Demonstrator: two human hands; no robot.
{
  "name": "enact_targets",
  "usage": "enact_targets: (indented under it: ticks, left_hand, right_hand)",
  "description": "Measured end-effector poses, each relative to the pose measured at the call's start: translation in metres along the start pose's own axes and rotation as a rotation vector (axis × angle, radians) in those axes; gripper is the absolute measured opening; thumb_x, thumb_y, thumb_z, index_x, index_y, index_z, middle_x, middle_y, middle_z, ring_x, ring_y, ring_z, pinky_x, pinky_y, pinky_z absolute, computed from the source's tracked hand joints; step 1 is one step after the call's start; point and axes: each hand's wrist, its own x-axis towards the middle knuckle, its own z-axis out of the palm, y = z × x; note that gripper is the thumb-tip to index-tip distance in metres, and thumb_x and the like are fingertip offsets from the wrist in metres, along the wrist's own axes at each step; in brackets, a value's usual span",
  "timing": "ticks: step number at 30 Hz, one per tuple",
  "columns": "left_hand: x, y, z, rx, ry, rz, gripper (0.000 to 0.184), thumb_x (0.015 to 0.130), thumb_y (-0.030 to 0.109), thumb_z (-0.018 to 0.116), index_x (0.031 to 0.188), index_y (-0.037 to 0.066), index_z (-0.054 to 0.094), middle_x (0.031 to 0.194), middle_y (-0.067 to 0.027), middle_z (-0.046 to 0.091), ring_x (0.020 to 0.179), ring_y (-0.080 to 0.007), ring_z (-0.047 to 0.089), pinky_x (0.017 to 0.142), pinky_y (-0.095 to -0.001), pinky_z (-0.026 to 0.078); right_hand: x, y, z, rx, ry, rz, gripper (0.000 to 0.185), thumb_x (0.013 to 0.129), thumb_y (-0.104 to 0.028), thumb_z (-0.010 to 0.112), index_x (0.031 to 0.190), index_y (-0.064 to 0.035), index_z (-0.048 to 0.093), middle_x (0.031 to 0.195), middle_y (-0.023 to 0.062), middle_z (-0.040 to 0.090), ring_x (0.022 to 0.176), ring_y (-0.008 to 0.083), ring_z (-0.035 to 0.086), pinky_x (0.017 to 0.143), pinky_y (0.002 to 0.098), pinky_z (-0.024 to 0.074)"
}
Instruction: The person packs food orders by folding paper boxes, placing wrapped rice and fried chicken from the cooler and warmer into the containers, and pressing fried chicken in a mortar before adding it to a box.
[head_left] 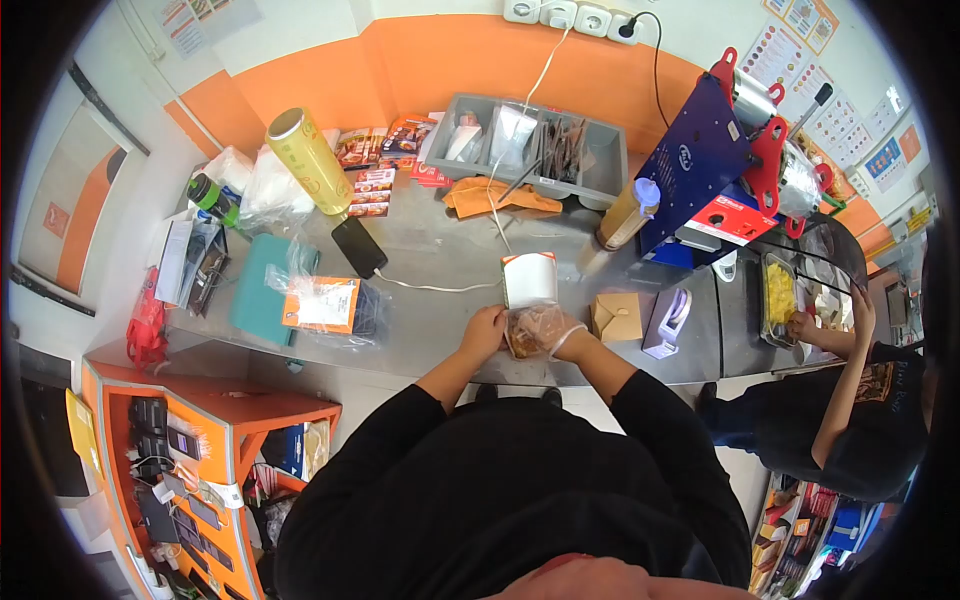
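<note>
An open takeaway box point(529, 280) with its white-lined lid raised stands at the front edge of the steel counter point(430, 330). Brown food shows in its lower part. My left hand point(484, 332) is bare and holds the box's left side, fingers curled round it. My right hand point(548, 330), in a clear plastic glove, lies over the food at the box's right side; its fingers are partly hidden, and whether they grip anything is unclear. Right of it stands a closed brown carton point(616, 316), beside a lilac tape dispenser point(667, 322).
Behind are a grey divided tray point(600, 160), an orange cloth point(500, 198) and a sauce bottle point(628, 214). A phone point(358, 247) on a white cable and a bagged orange-white pack point(322, 304) lie left. A blue-red machine point(700, 180) and a co-worker point(840, 410) are right.
</note>
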Motion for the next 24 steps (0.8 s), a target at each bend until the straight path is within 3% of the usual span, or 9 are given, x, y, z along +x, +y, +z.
enact_targets:
  ticks: [4,8,10,14,16,18,20,22,24]
  left_hand:
    - [0.000,0.001,0.006,-0.002,0.047,-0.026,0.022,0.092,0.016,0.055,0.103,0.001,0.066,0.093,-0.0245,0.062,0.088,-0.0425,0.061,0.078,-0.0470,0.049]
    - [0.001,0.003,0.003,0.031,0.045,-0.025,0.022,0.092,0.017,0.055,0.104,0.001,0.066,0.092,-0.0242,0.062,0.087,-0.0424,0.060,0.078,-0.0472,0.048]
    - [0.002,0.008,-0.003,0.041,0.033,-0.031,0.022,0.093,0.017,0.054,0.104,0.002,0.066,0.092,-0.0242,0.062,0.087,-0.0422,0.060,0.078,-0.0469,0.048]
    - [0.001,0.000,-0.004,-0.052,-0.029,0.041,0.028,0.091,0.009,0.052,0.117,0.001,0.058,0.103,-0.0230,0.061,0.099,-0.0384,0.059,0.086,-0.0436,0.048]
    - [0.001,-0.010,0.003,-0.155,0.001,0.100,0.034,0.091,0.006,0.052,0.124,0.001,0.054,0.108,-0.0221,0.061,0.103,-0.0364,0.059,0.090,-0.0429,0.047]
    - [0.000,-0.014,0.007,-0.431,0.005,0.015,0.046,0.090,0.003,0.052,0.135,0.001,0.042,0.120,-0.0206,0.056,0.109,-0.0334,0.058,0.093,-0.0432,0.046]
    - [-0.003,-0.012,0.005,-0.370,0.021,0.048,0.047,0.089,0.004,0.052,0.135,0.001,0.040,0.121,-0.0197,0.055,0.108,-0.0316,0.058,0.091,-0.0415,0.046]
    - [-0.002,0.001,-0.006,-0.312,0.042,0.086,0.048,0.089,0.004,0.053,0.135,0.001,0.038,0.122,-0.0188,0.053,0.107,-0.0299,0.057,0.090,-0.0399,0.047]
    - [-0.006,0.018,-0.022,-0.297,0.099,0.010,0.044,0.089,0.002,0.054,0.131,0.001,0.040,0.122,-0.0170,0.050,0.105,-0.0268,0.057,0.084,-0.0350,0.047]
  right_hand:
    - [0.009,0.003,-0.008,0.010,-0.182,0.258,0.012,0.085,-0.012,0.055,0.094,-0.0061,0.059,0.088,0.0179,0.066,0.088,0.0390,0.065,0.074,0.0470,0.0526]
    - [0.011,0.008,-0.005,0.013,-0.217,0.226,0.012,0.087,-0.014,0.054,0.096,-0.0060,0.057,0.095,0.0160,0.065,0.092,0.0368,0.065,0.077,0.0457,0.0519]
    - [0.001,0.011,-0.001,-0.047,-0.088,-0.034,0.024,0.088,-0.021,0.057,0.106,-0.0070,0.057,0.114,0.0160,0.062,0.108,0.0343,0.061,0.091,0.0452,0.0476]
    - [-0.025,-0.001,-0.008,-0.059,-0.003,-0.079,0.042,0.089,-0.029,0.059,0.124,-0.0068,0.054,0.134,0.0164,0.052,0.125,0.0311,0.050,0.106,0.0461,0.0372]
    - [-0.034,-0.002,-0.008,-0.098,0.008,-0.092,0.057,0.088,-0.035,0.061,0.136,-0.0074,0.047,0.142,0.0161,0.047,0.134,0.0306,0.042,0.114,0.0480,0.0253]
    - [-0.042,-0.007,-0.010,-0.113,0.047,-0.087,0.055,0.088,-0.033,0.061,0.134,-0.0068,0.049,0.141,0.0162,0.048,0.133,0.0317,0.043,0.112,0.0478,0.0291]
    - [-0.049,-0.011,-0.013,-0.130,0.088,-0.081,0.052,0.088,-0.032,0.062,0.132,-0.0062,0.051,0.141,0.0162,0.048,0.131,0.0328,0.045,0.110,0.0477,0.0328]
    - [-0.057,-0.010,-0.016,0.204,0.230,0.051,0.043,0.090,-0.026,0.062,0.127,-0.0054,0.055,0.134,0.0172,0.055,0.124,0.0370,0.051,0.105,0.0486,0.0398]
    - [-0.070,-0.009,-0.012,0.300,0.314,0.163,0.038,0.092,-0.023,0.060,0.124,-0.0043,0.057,0.126,0.0165,0.059,0.117,0.0357,0.056,0.101,0.0468,0.0442]
